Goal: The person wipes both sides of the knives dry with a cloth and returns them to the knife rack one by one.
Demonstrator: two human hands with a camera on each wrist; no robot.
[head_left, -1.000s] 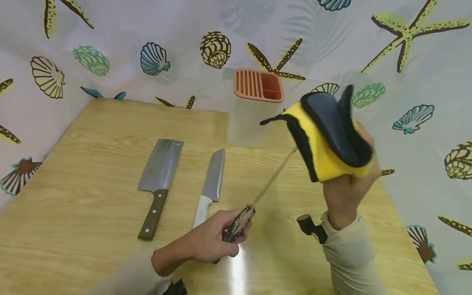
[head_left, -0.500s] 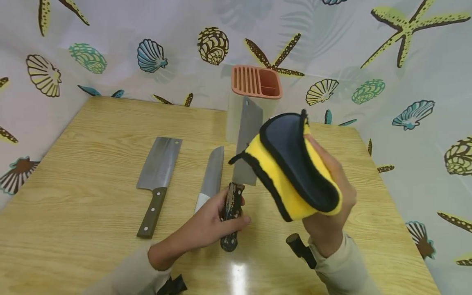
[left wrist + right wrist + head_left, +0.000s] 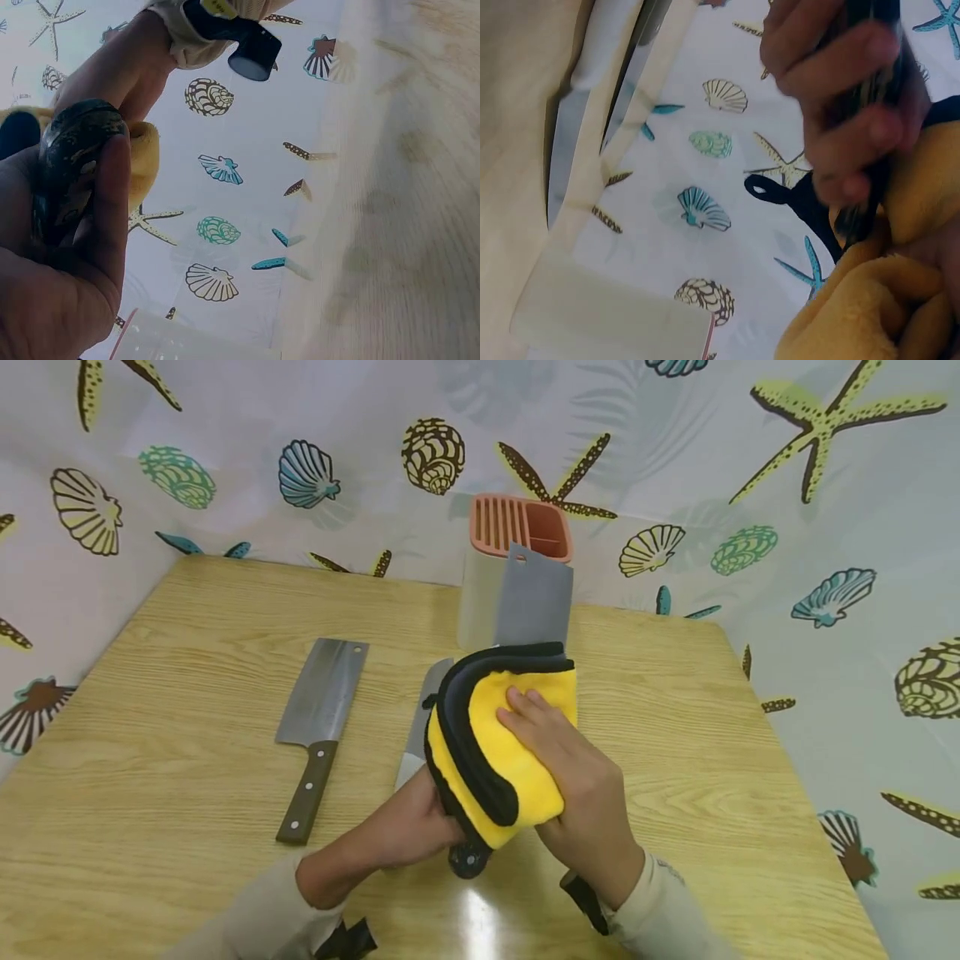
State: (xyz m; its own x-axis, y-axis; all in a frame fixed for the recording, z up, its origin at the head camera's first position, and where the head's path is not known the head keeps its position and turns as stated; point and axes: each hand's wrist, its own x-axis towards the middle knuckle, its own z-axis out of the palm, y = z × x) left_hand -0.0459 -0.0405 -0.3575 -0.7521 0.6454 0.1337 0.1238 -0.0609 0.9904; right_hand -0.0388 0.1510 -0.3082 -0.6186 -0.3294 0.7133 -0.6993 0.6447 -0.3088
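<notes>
My left hand (image 3: 408, 822) grips the worn dark handle of a cleaver (image 3: 534, 597), its blade pointing up and away in front of the knife holder. In the left wrist view, fingers wrap round that handle (image 3: 79, 161). A yellow cloth with dark grey backing and black trim (image 3: 525, 752) is folded over the lower blade and overlaps most of the handle. My right hand (image 3: 588, 793) holds the cloth there, fingers spread along its yellow face. Plush folds of cloth also show beside the handle in the right wrist view. The lower blade is hidden under the cloth.
On the wooden table (image 3: 187, 693) lie a brown-handled cleaver (image 3: 318, 693) at the left and a white-handled knife (image 3: 418, 722), partly covered by the cloth. A pale knife holder with an orange slotted top (image 3: 480, 585) stands at the back. Shell-patterned fabric (image 3: 247, 410) surrounds the table.
The left hand has turned the cleaver from edge-on to flat side showing. My right hand has brought the cloth down and left onto the blade, turning its yellow side up.
</notes>
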